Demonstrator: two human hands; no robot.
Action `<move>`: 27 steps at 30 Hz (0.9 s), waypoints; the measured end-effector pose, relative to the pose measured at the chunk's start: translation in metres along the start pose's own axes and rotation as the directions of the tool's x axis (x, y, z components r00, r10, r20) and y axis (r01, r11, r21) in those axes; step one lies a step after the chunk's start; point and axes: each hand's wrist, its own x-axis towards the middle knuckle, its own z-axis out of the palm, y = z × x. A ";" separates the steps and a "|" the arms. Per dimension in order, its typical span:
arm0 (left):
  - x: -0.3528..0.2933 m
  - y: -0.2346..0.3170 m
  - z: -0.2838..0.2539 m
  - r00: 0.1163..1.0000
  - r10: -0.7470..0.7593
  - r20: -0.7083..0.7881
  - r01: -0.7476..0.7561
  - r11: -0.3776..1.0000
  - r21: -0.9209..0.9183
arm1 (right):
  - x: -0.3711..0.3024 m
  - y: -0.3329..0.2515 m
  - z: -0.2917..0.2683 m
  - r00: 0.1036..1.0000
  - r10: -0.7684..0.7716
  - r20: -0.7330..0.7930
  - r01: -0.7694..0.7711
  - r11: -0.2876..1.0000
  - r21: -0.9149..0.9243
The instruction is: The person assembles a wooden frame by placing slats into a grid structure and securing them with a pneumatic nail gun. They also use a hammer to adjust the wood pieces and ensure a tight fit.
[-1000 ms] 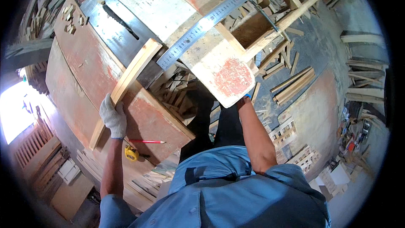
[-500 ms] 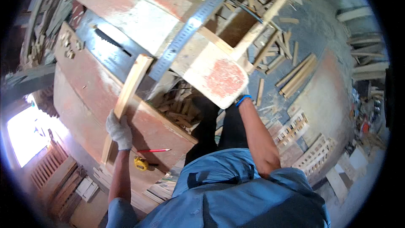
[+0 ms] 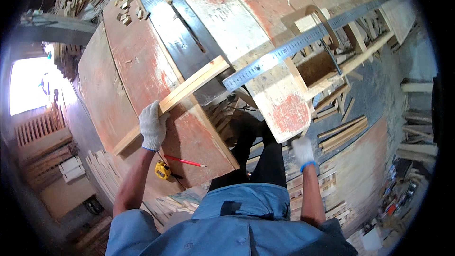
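Observation:
My left hand, in a white glove, is closed around a long pale wooden strip. The strip lies slanted across the worn reddish tabletop, its far end over a dark steel plate. A narrow slot runs along that plate. Just off the rounded corner of a red-and-white worn board is my right hand, also gloved; its fingers are blurred and partly hidden. Near my left wrist lie a red pencil and a yellow tape measure.
A long steel ruler spans the boards on the right. Small wood offcuts sit at the table's far left. Beyond the right edge, several wooden sticks lie on the floor. Scrap wood fills the gap ahead of my legs.
My view has shifted left, and the strip now lies more slantwise. My right hand, earlier mostly hidden beneath the board's corner, now shows beside it. The dark toothed blade no longer stands out in the slot.

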 end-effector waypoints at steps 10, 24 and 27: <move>0.024 -0.043 -0.007 0.998 0.054 0.040 -0.055 0.998 0.027 | 0.026 -0.307 -0.150 0.384 -0.536 -0.751 0.784 0.619 -0.040; 0.064 -0.081 -0.003 0.997 0.001 0.074 -0.003 1.000 0.024 | 0.167 -0.420 -0.162 0.322 -0.743 -0.587 0.638 0.628 -0.445; 0.072 -0.084 -0.005 0.998 0.004 0.066 -0.006 1.000 0.026 | 0.183 -0.425 -0.163 0.284 -0.753 -0.593 0.639 0.610 -0.469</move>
